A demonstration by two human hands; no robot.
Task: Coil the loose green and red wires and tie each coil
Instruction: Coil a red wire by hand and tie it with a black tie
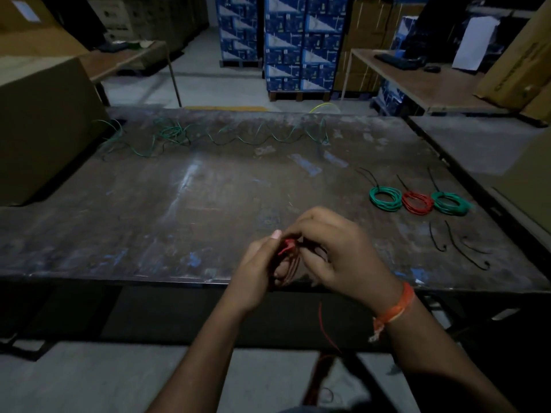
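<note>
Here the person's two hands meet just above the near edge of the table [149, 234], and the red wire [287, 248] sits between them. The left hand [256, 263] curls its fingers round a few loops of that wire, thumb up. The right hand [331, 248], with an orange band [393, 308] at the wrist, pinches the wire at its top where a bright red bend shows. The loops look small and thin, partly hidden by the fingers. A loose tail of the same wire hangs below the table edge and runs down toward the floor.

Farther onto the table, right of the hands, lie three black ties [459, 248], apart from one another. Beyond them three tied coils sit in a row, touching: a green coil [384, 198], a red coil [417, 203] and another green coil [450, 203], each with a black tie end sticking up.

Along the table's far edge the green wire [208, 137] sprawls uncoiled in wavy loops, well apart from the hands.
</note>
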